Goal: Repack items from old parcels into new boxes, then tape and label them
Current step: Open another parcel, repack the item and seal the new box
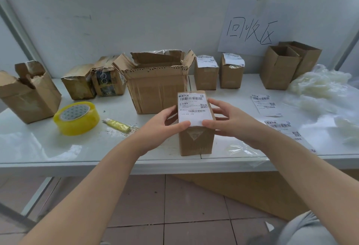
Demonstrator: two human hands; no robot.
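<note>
I hold a small box (196,141) of brown card between both hands. It stands upright on the white surface (58,147), close to the front edge and just in front of a large open carton (157,85). A white shipping label (194,108) with barcodes lies across its top, and its near edge reaches the box's front rim.

My left hand (165,123) wraps the box's left side, fingers curled against it, thumb pressed on the label's near left corner. My right hand (231,121) cups the right side, fingers spread along the card, thumb on the near right corner.

To my left lie a yellow tape roll (76,117) and, beside it, a small yellow cutter (117,125). Farther left stands a torn open box (29,93), with two battered parcels (79,83) behind the tape.

Behind and to the right, two labelled boxes (206,73) stand side by side. Beyond them stand two open boxes (278,68). Loose labels (266,105) lie flat to my right, near a heap of clear plastic film (320,85). A handwritten paper sign (250,29) is taped to the white back panel.
</note>
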